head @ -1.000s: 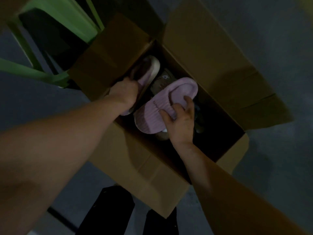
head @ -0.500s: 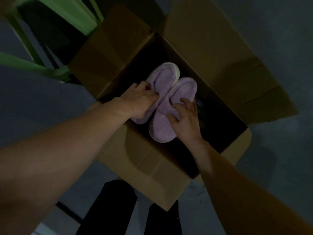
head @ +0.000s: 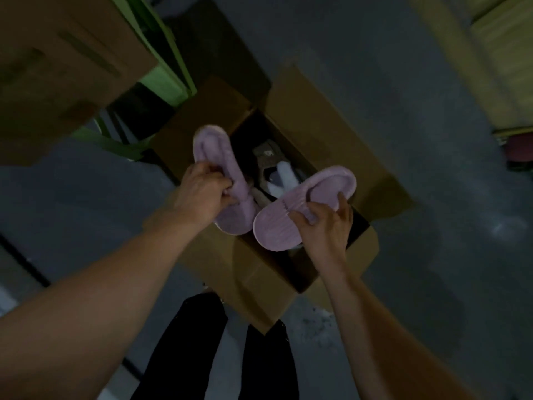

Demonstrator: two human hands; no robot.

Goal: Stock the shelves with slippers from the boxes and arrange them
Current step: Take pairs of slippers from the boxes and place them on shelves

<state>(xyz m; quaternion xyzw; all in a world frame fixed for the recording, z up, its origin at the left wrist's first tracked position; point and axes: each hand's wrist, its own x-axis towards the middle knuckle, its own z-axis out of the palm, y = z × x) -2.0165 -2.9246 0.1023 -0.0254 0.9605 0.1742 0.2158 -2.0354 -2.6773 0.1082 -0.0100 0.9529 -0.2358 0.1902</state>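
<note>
Hands are now gripping one pink slipper each, left hand (head: 202, 194) its slipper (head: 223, 180), right hand (head: 324, 223) another (head: 300, 209), both lifted apart above the open box (head: 259, 272), no longer side by side inside.

A grey concrete floor (head: 403, 82) fills most of the view, dim and mottled. A green metal frame (head: 164, 79) stands at the upper left. The person's black trouser legs (head: 184, 350) show at the bottom edge. A yellowish surface (head: 501, 53) fills the upper right corner.
</note>
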